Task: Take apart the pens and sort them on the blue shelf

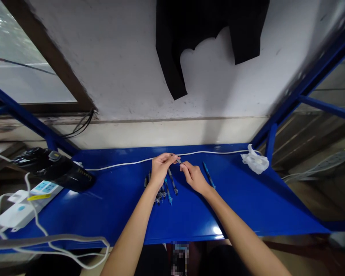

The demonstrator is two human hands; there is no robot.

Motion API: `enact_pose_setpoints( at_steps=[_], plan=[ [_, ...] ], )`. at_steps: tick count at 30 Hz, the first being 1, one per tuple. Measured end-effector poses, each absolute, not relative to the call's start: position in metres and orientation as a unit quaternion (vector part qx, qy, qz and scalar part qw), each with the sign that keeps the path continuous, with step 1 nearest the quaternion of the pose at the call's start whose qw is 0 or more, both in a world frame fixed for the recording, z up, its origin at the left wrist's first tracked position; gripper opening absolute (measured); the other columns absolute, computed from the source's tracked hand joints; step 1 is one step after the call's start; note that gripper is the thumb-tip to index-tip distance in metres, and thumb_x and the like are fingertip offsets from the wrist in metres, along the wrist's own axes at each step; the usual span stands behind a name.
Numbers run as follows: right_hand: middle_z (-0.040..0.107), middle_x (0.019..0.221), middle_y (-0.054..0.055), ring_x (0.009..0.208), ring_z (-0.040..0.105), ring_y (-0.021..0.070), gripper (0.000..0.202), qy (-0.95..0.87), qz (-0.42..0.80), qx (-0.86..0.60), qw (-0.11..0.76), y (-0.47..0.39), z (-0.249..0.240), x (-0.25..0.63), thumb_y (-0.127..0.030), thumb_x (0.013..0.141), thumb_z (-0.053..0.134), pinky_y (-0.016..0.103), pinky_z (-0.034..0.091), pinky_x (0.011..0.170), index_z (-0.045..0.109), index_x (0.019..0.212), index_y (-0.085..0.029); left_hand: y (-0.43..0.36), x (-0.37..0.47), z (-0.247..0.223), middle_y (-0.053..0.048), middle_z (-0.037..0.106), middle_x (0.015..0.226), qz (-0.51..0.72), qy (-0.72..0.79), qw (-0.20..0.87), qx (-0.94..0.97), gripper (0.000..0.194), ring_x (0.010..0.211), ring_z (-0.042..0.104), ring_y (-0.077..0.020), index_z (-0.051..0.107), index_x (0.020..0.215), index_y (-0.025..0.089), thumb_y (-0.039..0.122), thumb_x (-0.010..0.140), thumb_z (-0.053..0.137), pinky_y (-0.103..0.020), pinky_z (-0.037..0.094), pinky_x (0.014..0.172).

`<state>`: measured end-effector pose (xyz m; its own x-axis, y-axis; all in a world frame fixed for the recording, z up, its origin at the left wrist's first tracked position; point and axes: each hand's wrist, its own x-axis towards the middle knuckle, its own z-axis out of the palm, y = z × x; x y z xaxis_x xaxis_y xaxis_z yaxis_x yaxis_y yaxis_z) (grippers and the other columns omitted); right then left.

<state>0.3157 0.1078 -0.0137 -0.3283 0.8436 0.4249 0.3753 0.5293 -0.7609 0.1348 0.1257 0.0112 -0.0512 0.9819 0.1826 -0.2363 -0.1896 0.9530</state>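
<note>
Pen-like grey piece (178, 161), 1 of it, sits between 2 hands above the blue tabletop (247, 207): the left hand (162, 164) has its grip pinched on 1 end, the right hand (193, 177) on the other. Several pens (173, 182), too overlapped to count, lie by the left wrist; 1 blue pen (208, 173) lies beside the right. Farther out: 1 crumpled white wad (256, 161), 1 black bottle (64, 172), 1 power strip (24, 212).

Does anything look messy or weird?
A crumpled white tissue-like sheet lies at the right end of the shiny blue table, like litter. One slim blue pen lies apart from the slim dark and blue pens.
</note>
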Motion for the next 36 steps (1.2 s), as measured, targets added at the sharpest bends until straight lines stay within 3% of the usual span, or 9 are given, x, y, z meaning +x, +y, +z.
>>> enact_pose_setpoints(
  at_steps=[2,4,9,15,23,26,30,33,36],
  plan=[
    [0.066,0.081,0.001,0.062,0.06,0.0174,0.04,-0.781,0.255,-0.399,0.407,0.108,-0.015,0.317,-0.049,0.118,0.039,0.029,0.041,0.066,0.065,0.102,-0.024,0.127,0.134,0.01,-0.004,0.078,0.074,0.617,0.421,0.471,0.47,0.034,0.073,0.074,-0.0199,0.072,0.075,0.019,0.044,0.083,0.094,-0.035,0.06,0.084],
    [0.068,0.083,0.002,0.064,0.062,0.0188,0.038,-0.788,0.238,-0.402,0.4,0.108,-0.016,0.319,-0.049,0.118,0.04,0.029,0.042,0.066,0.066,0.106,-0.024,0.127,0.132,0.01,-0.003,0.077,0.072,0.621,0.417,0.476,0.463,0.037,0.072,0.074,-0.0195,0.07,0.078,0.02,0.048,0.083,0.094,-0.035,0.059,0.082],
    [0.074,0.094,0.006,0.076,0.07,0.0225,0.035,-0.786,0.222,-0.401,0.414,0.108,-0.014,0.322,-0.049,0.118,0.042,0.032,0.049,0.074,0.067,0.115,-0.025,0.121,0.128,0.018,-0.014,0.083,0.123,0.585,0.325,0.571,0.476,0.045,0.114,0.078,-0.0271,0.075,0.129,0.021,0.043,0.092,0.087,-0.042,0.059,0.102],
    [0.077,0.107,0.008,0.093,0.074,0.0247,0.038,-0.796,0.224,-0.393,0.401,0.105,-0.008,0.321,-0.043,0.12,0.034,0.035,0.052,0.087,0.067,0.124,-0.025,0.122,0.126,0.012,-0.01,0.085,0.1,0.612,0.388,0.512,0.461,0.025,0.087,0.076,-0.0201,0.082,0.1,0.018,0.037,0.087,0.091,-0.034,0.058,0.085],
    [0.074,0.097,0.005,0.083,0.073,0.0241,0.019,-0.795,0.234,-0.399,0.394,0.109,-0.018,0.321,-0.04,0.117,0.042,0.033,0.051,0.078,0.055,0.116,-0.026,0.124,0.13,0.006,0.001,0.07,0.066,0.612,0.451,0.451,0.468,0.04,0.067,0.066,-0.0168,0.065,0.074,0.021,0.046,0.08,0.095,-0.032,0.053,0.074],
    [0.072,0.091,0.003,0.075,0.07,0.0235,0.018,-0.791,0.219,-0.427,0.38,0.109,-0.019,0.321,-0.04,0.116,0.044,0.032,0.048,0.071,0.054,0.119,-0.026,0.123,0.13,0.008,-0.002,0.076,0.077,0.598,0.442,0.461,0.484,0.038,0.072,0.069,-0.0174,0.067,0.079,0.021,0.048,0.083,0.093,-0.032,0.054,0.077],
    [0.076,0.104,0.007,0.084,0.073,0.0245,0.025,-0.786,0.213,-0.436,0.383,0.108,-0.016,0.322,-0.043,0.117,0.043,0.034,0.051,0.076,0.055,0.129,-0.025,0.121,0.128,0.014,-0.014,0.082,0.124,0.562,0.373,0.534,0.51,0.042,0.108,0.077,-0.0256,0.078,0.121,0.02,0.045,0.089,0.088,-0.038,0.058,0.095],
    [0.076,0.118,0.01,0.101,0.074,0.0258,0.03,-0.793,0.202,-0.416,0.396,0.109,-0.016,0.323,-0.041,0.119,0.037,0.037,0.053,0.088,0.059,0.133,-0.026,0.119,0.128,0.016,-0.013,0.085,0.116,0.561,0.378,0.53,0.512,0.033,0.105,0.077,-0.025,0.083,0.113,0.019,0.042,0.09,0.087,-0.035,0.058,0.094],
    [0.075,0.108,0.009,0.092,0.072,0.0248,0.03,-0.796,0.193,-0.407,0.403,0.111,-0.02,0.324,-0.04,0.119,0.037,0.036,0.053,0.084,0.062,0.127,-0.025,0.12,0.129,0.014,-0.008,0.084,0.095,0.581,0.418,0.498,0.489,0.026,0.086,0.075,-0.0201,0.085,0.097,0.019,0.041,0.084,0.092,-0.031,0.057,0.084]
  ],
)
